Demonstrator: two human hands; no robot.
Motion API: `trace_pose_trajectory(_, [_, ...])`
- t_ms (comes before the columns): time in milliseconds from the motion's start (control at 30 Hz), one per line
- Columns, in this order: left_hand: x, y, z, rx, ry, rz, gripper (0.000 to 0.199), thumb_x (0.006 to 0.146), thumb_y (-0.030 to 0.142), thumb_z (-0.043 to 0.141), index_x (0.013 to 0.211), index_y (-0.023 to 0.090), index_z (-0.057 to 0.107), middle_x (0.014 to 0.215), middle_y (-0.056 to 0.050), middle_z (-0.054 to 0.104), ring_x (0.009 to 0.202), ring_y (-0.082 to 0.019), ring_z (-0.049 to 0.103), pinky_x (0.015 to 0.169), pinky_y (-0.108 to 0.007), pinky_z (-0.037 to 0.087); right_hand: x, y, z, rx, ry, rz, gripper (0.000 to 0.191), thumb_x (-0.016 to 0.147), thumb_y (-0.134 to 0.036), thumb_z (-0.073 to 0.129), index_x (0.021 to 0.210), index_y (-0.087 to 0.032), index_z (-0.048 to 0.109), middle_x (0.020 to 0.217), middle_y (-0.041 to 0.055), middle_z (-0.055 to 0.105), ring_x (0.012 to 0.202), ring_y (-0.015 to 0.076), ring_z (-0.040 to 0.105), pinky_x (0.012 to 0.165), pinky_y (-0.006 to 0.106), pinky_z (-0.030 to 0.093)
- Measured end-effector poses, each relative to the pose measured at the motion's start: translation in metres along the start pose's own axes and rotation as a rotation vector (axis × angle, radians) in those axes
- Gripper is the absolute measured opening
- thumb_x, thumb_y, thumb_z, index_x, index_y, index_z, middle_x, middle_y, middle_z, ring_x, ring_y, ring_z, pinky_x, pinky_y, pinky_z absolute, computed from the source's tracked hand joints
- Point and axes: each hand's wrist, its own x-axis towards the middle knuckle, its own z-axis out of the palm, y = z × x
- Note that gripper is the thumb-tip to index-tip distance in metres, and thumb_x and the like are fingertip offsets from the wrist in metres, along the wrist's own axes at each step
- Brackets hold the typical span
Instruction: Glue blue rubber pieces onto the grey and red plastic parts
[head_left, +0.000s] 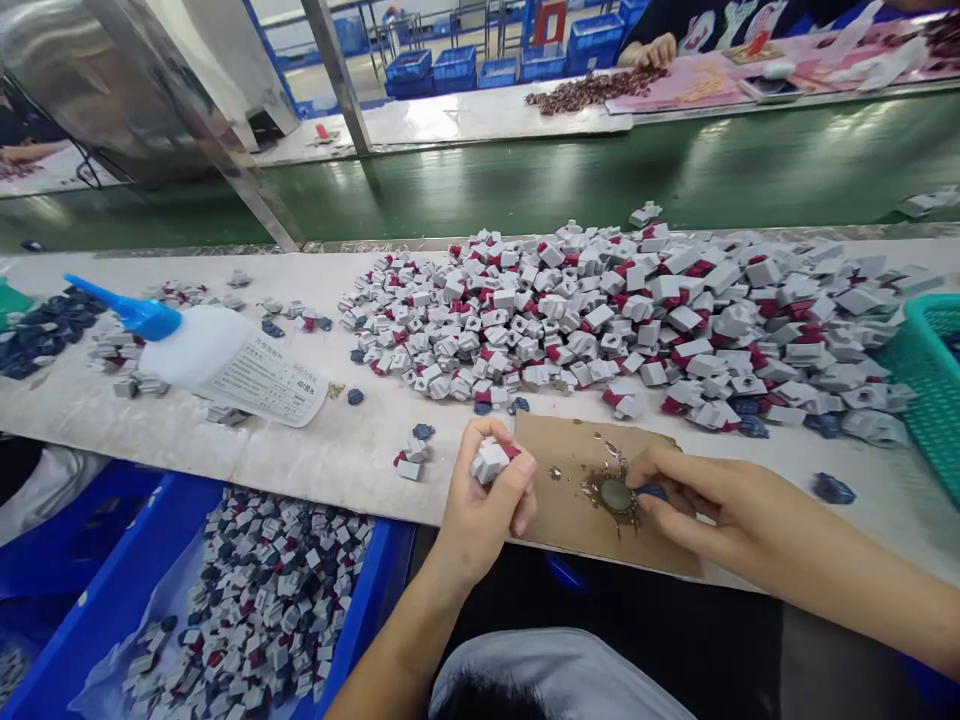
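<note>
My left hand [487, 510] is closed on a small grey-and-maroon plastic part [491, 461], held just left of a piece of brown cardboard [547, 515]. Between the fingertips of my right hand [694, 500] is a small dark blue plastic piece [651, 491]. It is at the right edge of a small round pool of liquid [616, 495] on the cardboard, with wet splashes around it; whether it touches the liquid I cannot tell. A grey-and-maroon part [410, 462] and a dark blue piece [424, 431] lie left of my left hand.
A large heap of grey-and-maroon parts [540, 320] lies behind the cardboard. A white bottle with blue nozzle [225, 360] lies at left. A teal basket [926, 390] stands right, a blue bin [112, 590] of parts lower left. Beyond the green conveyor [480, 190] is another person's hand [649, 52].
</note>
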Motion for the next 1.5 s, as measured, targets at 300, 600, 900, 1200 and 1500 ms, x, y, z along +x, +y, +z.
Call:
trace_pose_trajectory(300, [0.002, 0.006, -0.003, -0.140, -0.008, -0.103, 0.046, 0.072, 0.064, 0.058, 0.073, 0.019, 0.046, 0.071, 0.003, 0.044, 0.046, -0.006, 0.038, 0.040, -0.019, 0.015, 0.001, 0.005, 0.010, -0.066, -0.019, -0.035, 0.013, 0.093, -0.030, 0.043, 0.090, -0.023, 0.053, 0.064, -0.0019, 0.054, 0.051, 0.0116, 0.049, 0.049, 0.023, 0.033])
trace_pose_trajectory(600, [0.000, -0.002, 0.001, -0.156, 0.077, -0.136, 0.040, 0.073, 0.054, 0.073, 0.090, 0.019, 0.062, 0.074, 0.001, 0.056, 0.056, -0.009, 0.053, 0.036, -0.014, 0.037, 0.008, 0.002, 0.010, -0.175, 0.039, -0.200, 0.019, 0.094, -0.026, 0.039, 0.078, -0.021, 0.048, 0.068, 0.0002, 0.059, 0.056, 0.0138, 0.054, 0.050, 0.024, 0.033])
trace_pose_trajectory(900, [-0.002, -0.010, 0.015, -0.219, 0.127, -0.104, 0.030, 0.051, 0.029, 0.092, 0.072, 0.018, 0.074, 0.071, -0.002, 0.074, 0.063, -0.012, 0.065, 0.050, -0.016, 0.053, 0.011, -0.030, -0.028, 0.311, 0.202, 0.075, 0.029, 0.091, -0.050, 0.052, 0.093, -0.022, 0.058, 0.077, 0.0032, 0.063, 0.063, 0.0133, 0.059, 0.051, 0.019, 0.046])
trace_pose_trajectory(1200, [-0.005, -0.010, 0.032, -0.314, 0.072, -0.114, 0.025, 0.052, 0.024, 0.092, 0.066, 0.015, 0.073, 0.061, 0.001, 0.071, 0.050, -0.007, 0.062, 0.045, -0.011, 0.050, 0.012, -0.047, -0.025, 0.451, 0.226, -0.035, 0.021, 0.090, -0.046, 0.058, 0.090, -0.026, 0.064, 0.074, 0.0012, 0.063, 0.061, 0.0103, 0.061, 0.050, 0.014, 0.049])
trace_pose_trajectory(1500, [-0.003, -0.012, 0.030, -0.232, 0.125, 0.048, 0.021, 0.057, 0.020, 0.089, 0.069, 0.017, 0.073, 0.065, 0.001, 0.074, 0.054, -0.008, 0.065, 0.049, -0.011, 0.053, 0.008, -0.041, -0.020, 0.811, 0.091, 0.245, 0.034, 0.081, -0.055, 0.068, 0.092, -0.023, 0.062, 0.052, -0.0024, 0.051, 0.041, 0.0095, 0.049, 0.037, 0.017, 0.040])
